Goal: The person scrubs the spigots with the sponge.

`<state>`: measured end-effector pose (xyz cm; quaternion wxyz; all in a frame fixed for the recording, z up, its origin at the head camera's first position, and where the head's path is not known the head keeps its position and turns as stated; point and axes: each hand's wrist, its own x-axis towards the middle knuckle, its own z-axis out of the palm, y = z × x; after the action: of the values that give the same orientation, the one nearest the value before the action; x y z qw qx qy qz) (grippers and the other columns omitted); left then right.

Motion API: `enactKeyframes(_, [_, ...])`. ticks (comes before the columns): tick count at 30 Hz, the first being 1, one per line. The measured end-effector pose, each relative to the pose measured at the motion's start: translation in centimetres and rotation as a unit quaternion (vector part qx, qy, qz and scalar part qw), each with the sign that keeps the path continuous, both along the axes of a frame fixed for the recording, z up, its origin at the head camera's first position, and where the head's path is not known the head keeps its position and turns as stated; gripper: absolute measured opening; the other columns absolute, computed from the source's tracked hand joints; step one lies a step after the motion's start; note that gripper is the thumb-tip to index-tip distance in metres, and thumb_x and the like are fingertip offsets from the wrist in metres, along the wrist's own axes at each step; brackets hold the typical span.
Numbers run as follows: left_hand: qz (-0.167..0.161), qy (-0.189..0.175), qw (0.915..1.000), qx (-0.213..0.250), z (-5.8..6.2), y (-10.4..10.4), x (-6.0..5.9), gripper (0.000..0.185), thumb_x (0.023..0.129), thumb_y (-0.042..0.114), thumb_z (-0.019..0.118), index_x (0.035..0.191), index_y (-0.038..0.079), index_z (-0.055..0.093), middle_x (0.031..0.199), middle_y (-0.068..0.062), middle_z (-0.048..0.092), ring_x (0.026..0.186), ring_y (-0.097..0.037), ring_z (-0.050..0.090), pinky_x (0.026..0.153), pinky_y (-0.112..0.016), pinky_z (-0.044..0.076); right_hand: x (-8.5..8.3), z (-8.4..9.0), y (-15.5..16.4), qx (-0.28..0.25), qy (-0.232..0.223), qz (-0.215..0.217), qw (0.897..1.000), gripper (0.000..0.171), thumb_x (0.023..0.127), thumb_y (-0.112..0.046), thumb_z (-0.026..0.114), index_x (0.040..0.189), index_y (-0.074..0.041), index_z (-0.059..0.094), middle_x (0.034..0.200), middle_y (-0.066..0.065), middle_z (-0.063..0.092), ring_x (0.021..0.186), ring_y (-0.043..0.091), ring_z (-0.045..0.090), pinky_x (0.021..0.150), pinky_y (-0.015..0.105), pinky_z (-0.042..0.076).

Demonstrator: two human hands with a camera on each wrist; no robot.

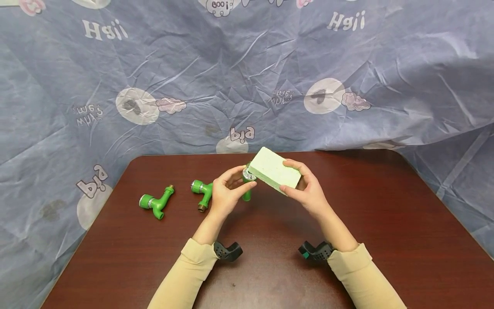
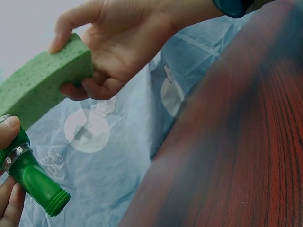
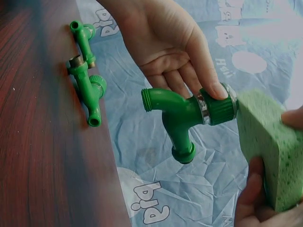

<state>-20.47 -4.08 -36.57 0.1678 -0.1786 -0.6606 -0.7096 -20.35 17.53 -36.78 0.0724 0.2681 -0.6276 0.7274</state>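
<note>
a person sits at a dark red-brown wooden table (image 1: 386,240), both forearms in pale yellow sleeves (image 1: 181,274) reaching over it. the left hand (image 1: 225,193) holds a green plastic faucet (image 3: 189,111) up off the table, thumb and fingertips curled around its knob end, where a shiny metal ring sits; the threaded inlet and the short spout stick out free of the grip. the right hand (image 1: 305,189) grips a pale green rectangular sponge (image 1: 275,171), thumb on the top face and fingers curled underneath, and one end of the sponge is pressed against the knob end of the held faucet. hands, faucet and sponge are all raised above the middle of the table (nothing held touches the wood). two more green faucets lie flat on the table to the person's left: one (image 1: 202,193) just beside the left hand, the other (image 1: 156,203) further out toward the table's left edge. a wrinkled blue-grey printed cloth (image 1: 247,73) hangs behind and around the table.
</note>
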Motion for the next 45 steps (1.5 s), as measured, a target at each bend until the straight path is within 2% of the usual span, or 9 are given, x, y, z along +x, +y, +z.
enactKeyframes(4, [-0.001,-0.006,0.9999,0.014,0.2,0.0,0.1,0.043,0.070,-0.013,0.075,0.110,-0.014,0.060,0.104,-0.028,0.064,0.092,-0.028,0.065,0.083,-0.046,0.051,-0.1,0.2,0.4,-0.020,-0.031,-0.055,0.998,0.059,0.076,0.020,0.059,0.130,0.005,0.042,0.120,0.010,0.045,0.089,0.014,0.053,0.066,0.020,0.051])
enactKeyframes(7, [-0.007,-0.011,0.9994,0.032,-0.2,-0.2,-0.3,0.044,0.069,-0.014,0.075,0.111,-0.013,0.060,0.105,-0.026,0.064,0.091,-0.025,0.065,0.083,-0.043,0.052,-0.2,0.3,0.8,-0.024,-0.043,-0.069,0.996,0.063,0.075,0.021,0.060,0.132,0.004,0.041,0.117,0.010,0.047,0.086,0.014,0.055,0.066,0.020,0.052])
enactKeyframes(12, [-0.019,-0.019,0.9979,0.059,-1.5,-0.4,-1.5,0.047,0.069,-0.013,0.076,0.113,-0.010,0.060,0.105,-0.019,0.065,0.090,-0.020,0.065,0.084,-0.045,0.051,-0.2,0.4,1.0,-0.008,-0.034,-0.049,0.998,0.070,0.070,0.023,0.065,0.133,0.004,0.041,0.119,0.010,0.047,0.090,0.015,0.057,0.071,0.022,0.052])
enactKeyframes(17, [-0.026,-0.025,0.9968,0.072,-1.7,-0.5,-1.6,0.051,0.068,-0.011,0.077,0.116,-0.006,0.061,0.106,-0.014,0.066,0.089,-0.016,0.066,0.084,-0.047,0.050,-0.2,0.4,1.0,0.031,-0.013,-0.024,0.999,0.070,0.069,0.022,0.067,0.133,0.007,0.040,0.119,0.013,0.048,0.090,0.016,0.057,0.070,0.023,0.053])
enactKeyframes(24, [-0.027,-0.028,0.9962,0.078,-1.6,-0.6,-1.6,0.053,0.069,-0.013,0.075,0.119,-0.007,0.059,0.110,-0.019,0.064,0.089,-0.015,0.066,0.082,-0.041,0.053,-0.3,0.6,1.6,0.098,-0.007,-0.048,0.994,0.064,0.071,0.019,0.066,0.130,0.006,0.042,0.118,0.012,0.047,0.083,0.014,0.057,0.066,0.020,0.052])
enactKeyframes(29, [-0.034,-0.025,0.9951,0.089,-1.6,-0.6,-1.6,0.052,0.070,-0.015,0.074,0.119,-0.008,0.059,0.109,-0.018,0.064,0.088,-0.015,0.066,0.079,-0.034,0.054,-0.3,0.5,1.8,0.092,-0.003,-0.042,0.995,0.064,0.072,0.019,0.066,0.130,0.006,0.041,0.120,0.012,0.047,0.086,0.015,0.057,0.068,0.021,0.052])
enactKeyframes(39, [-0.043,0.013,0.9938,0.102,-1.9,-0.6,-1.7,0.048,0.067,-0.016,0.075,0.113,-0.014,0.059,0.098,-0.008,0.069,0.080,-0.017,0.067,0.068,-0.026,0.055,-0.3,0.3,1.9,0.117,0.002,-0.029,0.993,0.062,0.073,0.017,0.066,0.130,0.006,0.043,0.120,0.013,0.048,0.084,0.015,0.057,0.067,0.022,0.051])
enactKeyframes(45, [-0.024,0.015,0.9952,0.093,-1.5,-0.5,-1.4,0.044,0.067,-0.013,0.077,0.108,-0.010,0.061,0.103,-0.019,0.067,0.086,-0.015,0.066,0.072,-0.024,0.052,-0.2,0.3,1.7,0.108,0.006,-0.017,0.994,0.062,0.072,0.017,0.066,0.129,0.009,0.041,0.119,0.015,0.048,0.085,0.015,0.058,0.067,0.022,0.052])
